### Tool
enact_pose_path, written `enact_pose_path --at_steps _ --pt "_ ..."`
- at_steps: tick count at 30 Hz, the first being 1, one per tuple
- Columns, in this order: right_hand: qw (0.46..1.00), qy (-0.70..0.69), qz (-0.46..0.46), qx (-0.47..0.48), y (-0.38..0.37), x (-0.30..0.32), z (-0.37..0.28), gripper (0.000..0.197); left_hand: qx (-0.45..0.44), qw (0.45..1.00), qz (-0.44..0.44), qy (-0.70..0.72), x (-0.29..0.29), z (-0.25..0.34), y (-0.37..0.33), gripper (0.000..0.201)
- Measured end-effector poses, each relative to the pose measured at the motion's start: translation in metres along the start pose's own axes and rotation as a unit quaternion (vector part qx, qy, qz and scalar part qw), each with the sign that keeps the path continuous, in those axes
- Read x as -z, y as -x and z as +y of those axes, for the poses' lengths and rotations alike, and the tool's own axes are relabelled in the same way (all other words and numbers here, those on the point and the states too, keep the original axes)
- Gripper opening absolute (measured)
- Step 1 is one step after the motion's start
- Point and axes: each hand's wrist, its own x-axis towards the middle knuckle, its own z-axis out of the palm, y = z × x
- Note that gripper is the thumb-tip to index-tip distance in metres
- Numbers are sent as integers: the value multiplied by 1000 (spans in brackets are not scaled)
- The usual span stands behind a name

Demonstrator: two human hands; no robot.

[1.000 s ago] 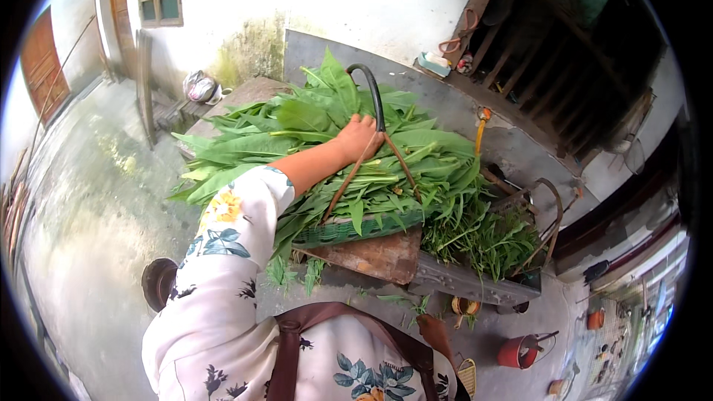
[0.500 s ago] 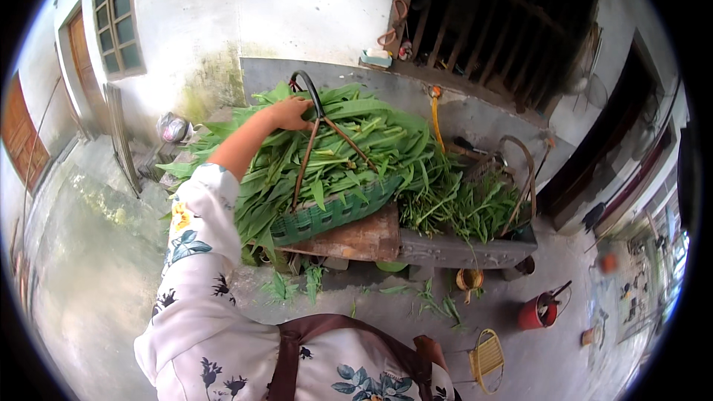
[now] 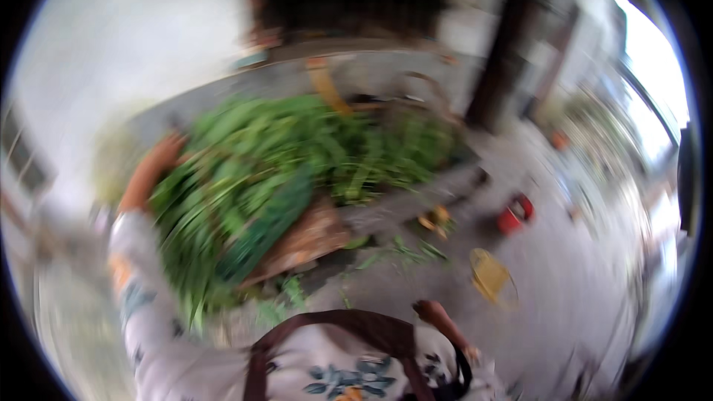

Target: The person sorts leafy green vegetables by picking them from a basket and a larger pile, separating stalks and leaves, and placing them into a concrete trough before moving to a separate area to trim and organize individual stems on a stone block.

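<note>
The picture is smeared by motion. My left hand reaches to the far left of a heap of long green leaves, right beside the basket's dark handle. Its fingers are blurred, and I cannot tell whether they grip the handle or rest on the leaves. Below the heap shows the side of a green woven basket, tilted on a brown board. My right hand is low at my right side, away from the leaves; its fingers are not clear.
Another leafy pile lies in a grey stone trough to the right. A yellow chair and a red bucket stand on the concrete floor. Loose leaves lie below the trough. A white wall rises behind.
The view has swung right, so the basket, trough and wall appear farther left. My left hand stays by the basket's handle. More of my right arm shows.
</note>
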Motion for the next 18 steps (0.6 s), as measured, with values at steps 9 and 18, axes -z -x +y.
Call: enact_pose_path --at_steps 9,18 --pt "963 -211 49 -162 -69 44 -90 15 39 990 -115 -66 -47 -94 -53 38" --pt "955 -226 98 -163 -79 36 -94 23 62 979 -192 -29 -12 -105 -49 32"
